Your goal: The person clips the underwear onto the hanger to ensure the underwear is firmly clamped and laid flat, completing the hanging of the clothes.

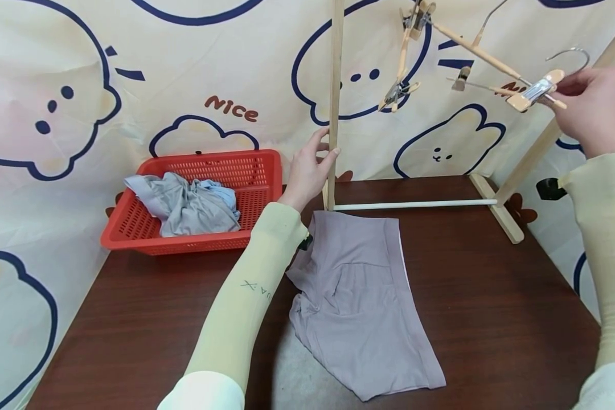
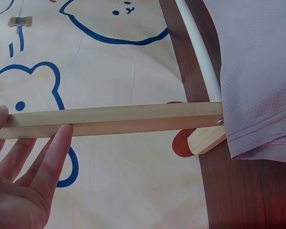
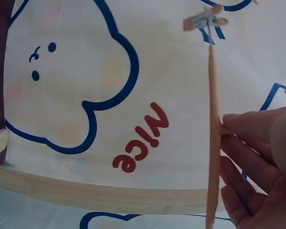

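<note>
- Wooden clip hanger (image 3: 213, 95): raised near rack's right post (image 1: 534, 151), pinched between right hand (image 1: 597, 108) thumb and fingers.
- Left hand (image 1: 306, 171): thumb and fingers around left post (image 1: 336, 85).
- Lilac-gray shorts (image 1: 359, 319): on brown table (image 1: 497, 319).
- Red basket (image 1: 263, 188): left, clothes (image 1: 195, 205) inside.

The left post (image 1: 336, 74) is smooth, matt, pale wood. The hanger (image 3: 214, 95) at right is wooden too, its hook (image 1: 574, 49) shiny metal. Matt, finely dimpled cloth makes the near garment (image 1: 364, 336); perforated plastic, the left basket (image 1: 184, 246). The table (image 1: 148, 319) looks smooth and wood-grained.
</note>
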Action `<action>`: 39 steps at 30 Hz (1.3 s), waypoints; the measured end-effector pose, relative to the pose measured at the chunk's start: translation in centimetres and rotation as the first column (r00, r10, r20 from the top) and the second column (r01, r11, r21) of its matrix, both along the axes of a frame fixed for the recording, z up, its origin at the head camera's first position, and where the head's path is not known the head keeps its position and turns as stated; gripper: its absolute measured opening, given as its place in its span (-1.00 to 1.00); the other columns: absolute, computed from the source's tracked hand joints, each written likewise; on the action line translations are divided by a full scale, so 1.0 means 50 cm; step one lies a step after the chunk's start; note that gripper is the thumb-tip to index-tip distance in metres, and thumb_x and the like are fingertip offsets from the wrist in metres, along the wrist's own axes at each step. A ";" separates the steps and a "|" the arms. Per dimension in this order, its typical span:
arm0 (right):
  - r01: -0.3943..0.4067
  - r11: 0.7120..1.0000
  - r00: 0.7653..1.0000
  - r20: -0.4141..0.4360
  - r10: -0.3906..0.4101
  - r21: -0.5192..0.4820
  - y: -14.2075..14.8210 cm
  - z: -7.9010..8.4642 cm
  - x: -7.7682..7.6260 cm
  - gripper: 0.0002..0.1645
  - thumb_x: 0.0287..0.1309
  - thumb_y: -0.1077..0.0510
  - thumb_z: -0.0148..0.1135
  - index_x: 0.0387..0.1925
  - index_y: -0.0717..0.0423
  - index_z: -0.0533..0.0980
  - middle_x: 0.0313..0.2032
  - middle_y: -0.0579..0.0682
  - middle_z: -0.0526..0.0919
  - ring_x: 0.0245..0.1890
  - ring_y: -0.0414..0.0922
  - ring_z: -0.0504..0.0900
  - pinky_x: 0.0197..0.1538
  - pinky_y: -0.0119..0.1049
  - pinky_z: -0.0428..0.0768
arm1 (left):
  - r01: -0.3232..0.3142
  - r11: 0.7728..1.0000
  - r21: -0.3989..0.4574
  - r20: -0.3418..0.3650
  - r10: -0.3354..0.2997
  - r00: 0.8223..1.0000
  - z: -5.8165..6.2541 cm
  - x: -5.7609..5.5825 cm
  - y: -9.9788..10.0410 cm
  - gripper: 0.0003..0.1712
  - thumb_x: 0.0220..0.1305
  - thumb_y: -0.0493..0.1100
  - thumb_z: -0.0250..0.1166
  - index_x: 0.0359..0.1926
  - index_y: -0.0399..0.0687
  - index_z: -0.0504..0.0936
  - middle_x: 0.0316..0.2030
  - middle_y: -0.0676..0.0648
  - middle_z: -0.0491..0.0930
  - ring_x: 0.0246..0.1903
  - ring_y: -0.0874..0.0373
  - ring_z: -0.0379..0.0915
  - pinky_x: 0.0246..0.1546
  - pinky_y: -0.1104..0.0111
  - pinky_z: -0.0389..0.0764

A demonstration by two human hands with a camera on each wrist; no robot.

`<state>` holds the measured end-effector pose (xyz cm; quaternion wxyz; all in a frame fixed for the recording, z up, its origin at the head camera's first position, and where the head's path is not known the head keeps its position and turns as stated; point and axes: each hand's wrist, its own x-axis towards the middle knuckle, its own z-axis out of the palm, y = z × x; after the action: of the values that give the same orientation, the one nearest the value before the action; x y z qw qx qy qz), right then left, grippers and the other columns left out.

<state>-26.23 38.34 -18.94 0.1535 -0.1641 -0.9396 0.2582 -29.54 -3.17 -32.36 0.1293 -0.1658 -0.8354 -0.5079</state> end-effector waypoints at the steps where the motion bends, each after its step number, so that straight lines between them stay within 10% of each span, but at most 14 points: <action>1: -0.010 1.000 1.000 -0.004 0.010 0.015 0.000 -0.004 -0.001 -0.45 0.45 -0.12 0.10 0.24 0.15 0.55 -0.28 -0.27 0.42 -0.22 -0.11 0.32 0.04 -0.28 0.48 | 0.001 1.000 0.002 0.000 -0.001 1.000 0.000 0.000 0.000 -0.38 0.48 -0.06 0.27 0.49 0.18 0.33 0.07 -0.12 0.64 -0.18 0.06 0.71 -0.13 0.27 0.68; 8: -0.079 0.996 0.997 0.012 0.079 0.031 0.001 -0.028 0.005 -0.34 0.37 -0.14 0.24 0.23 0.29 0.55 -0.29 -0.28 0.50 -0.21 -0.06 0.31 -0.38 -0.38 0.40 | -0.003 1.000 0.003 0.007 0.003 1.000 0.000 -0.001 0.000 -0.37 0.48 -0.06 0.27 0.49 0.19 0.33 0.08 -0.11 0.63 -0.17 0.06 0.71 -0.13 0.27 0.68; 14: -0.153 0.987 0.988 0.032 0.151 0.058 -0.004 -0.065 0.017 -0.48 0.37 -0.09 0.28 0.08 0.27 0.62 -0.50 -0.49 0.49 -0.19 0.00 0.43 -0.26 -0.19 0.36 | -0.007 1.000 -0.009 0.008 0.007 1.000 0.001 0.000 0.001 -0.37 0.49 -0.02 0.26 0.50 0.18 0.32 0.09 -0.10 0.63 -0.17 0.07 0.71 -0.12 0.29 0.68; 25: -0.362 0.928 0.932 0.045 0.359 0.089 -0.047 -0.142 0.047 -0.58 0.43 -0.03 0.23 0.02 0.23 0.67 -0.17 0.23 0.75 -0.43 -0.29 0.54 -0.49 -0.34 0.45 | 0.005 1.000 -0.008 0.015 -0.005 1.000 0.001 -0.004 -0.002 -0.38 0.50 -0.03 0.25 0.49 0.16 0.32 0.09 -0.12 0.63 -0.17 0.07 0.71 -0.13 0.27 0.68; 39: -0.445 0.892 0.895 0.012 0.446 0.077 -0.119 -0.195 0.095 -0.77 0.33 0.05 0.35 -0.15 0.14 0.70 -0.26 0.16 0.77 -0.30 0.06 0.66 -0.36 -0.30 0.44 | 0.012 1.000 0.024 0.105 -0.014 0.994 0.011 -0.004 0.003 -0.38 0.49 -0.01 0.25 0.48 0.15 0.32 0.17 -0.10 0.57 -0.03 0.06 0.65 -0.08 0.23 0.68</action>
<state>-21.46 32.38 -28.72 0.0996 0.0623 -0.9610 0.2502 -29.72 -3.04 -31.81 0.0835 -0.1427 -0.8340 -0.5264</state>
